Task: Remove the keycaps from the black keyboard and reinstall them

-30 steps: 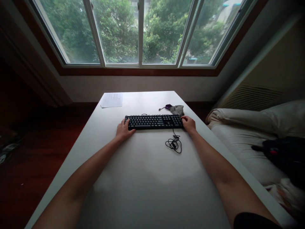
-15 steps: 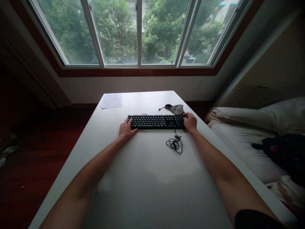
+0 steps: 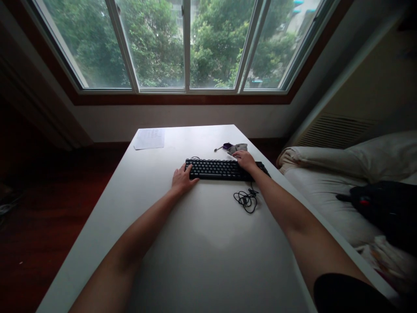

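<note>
A black keyboard [image 3: 215, 170] lies across the white table, its right end jutting out past my right wrist. Around its left end is my left hand [image 3: 183, 178], with the fingers on the end and the thumb along the front edge. My right hand [image 3: 245, 160] reaches over the right part of the keyboard, fingers stretched toward a grey cloth [image 3: 240, 147] just behind it; whether they touch the cloth I cannot tell. A purple item [image 3: 227, 146] with a thin stick lies against the cloth. In front of the keyboard is its loosely coiled black cable [image 3: 246, 201].
Printed paper [image 3: 150, 138] rests at the table's far left corner. The white table [image 3: 195, 243] has its far edge toward a window wall. Along the right side stands a bed [image 3: 321, 191] with bedding and a black bag [image 3: 384, 208]. Red-brown floor shows on the left.
The keyboard has slid to the right on the table, with my left hand on its end. My right hand has left the keyboard's right end and moved left toward the grey cloth.
</note>
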Demonstrator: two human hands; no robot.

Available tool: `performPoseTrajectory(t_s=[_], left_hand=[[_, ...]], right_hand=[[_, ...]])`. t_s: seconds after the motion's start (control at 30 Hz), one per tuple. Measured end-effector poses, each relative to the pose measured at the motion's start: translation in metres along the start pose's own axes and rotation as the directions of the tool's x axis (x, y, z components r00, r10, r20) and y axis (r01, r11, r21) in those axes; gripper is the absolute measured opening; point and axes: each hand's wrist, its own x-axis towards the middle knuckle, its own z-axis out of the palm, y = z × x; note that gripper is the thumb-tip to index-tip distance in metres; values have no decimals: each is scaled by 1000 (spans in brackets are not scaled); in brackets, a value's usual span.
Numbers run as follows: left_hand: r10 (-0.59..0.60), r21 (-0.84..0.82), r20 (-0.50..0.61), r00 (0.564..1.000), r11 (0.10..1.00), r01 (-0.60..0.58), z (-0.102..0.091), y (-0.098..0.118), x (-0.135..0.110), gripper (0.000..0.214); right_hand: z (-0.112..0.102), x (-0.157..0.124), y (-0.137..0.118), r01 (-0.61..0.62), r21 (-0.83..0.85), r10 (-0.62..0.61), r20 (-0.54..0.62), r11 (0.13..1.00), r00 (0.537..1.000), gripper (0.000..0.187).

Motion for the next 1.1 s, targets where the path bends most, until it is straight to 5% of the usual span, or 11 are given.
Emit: performPoseTrajectory(t_s=[0.17,0.37,0.57,0.67,0.8,1.1], left_hand=[[-16,10,-11,1000,1000,16,-1,7,4,76],[-24,41,-61,998,999,26,3,14,5,74],[-31,26,-68,997,999,33,1,17,0,68],[-40,18,-70,997,999,41,1,18,-1,66],[-45,36,-78,996,998,48,1,18,-3,66],[-47,63,-76,996,997,52,-4,25,-9,65]], right_hand=[[-20,-33,-5,-54,47,59,-115,997,992,26],[-42,-73,-53,48,156,-23,-155,987,988,27],[-43,-134,-83,118,-45,-117,26,992,993,23],[-50,-159,-71,89,-164,-62,163,982,985,21],[-68,-171,-35,-41,-295,106,207,955,973,20],[-91,-161,59,-247,-351,290,74,903,954,26]])
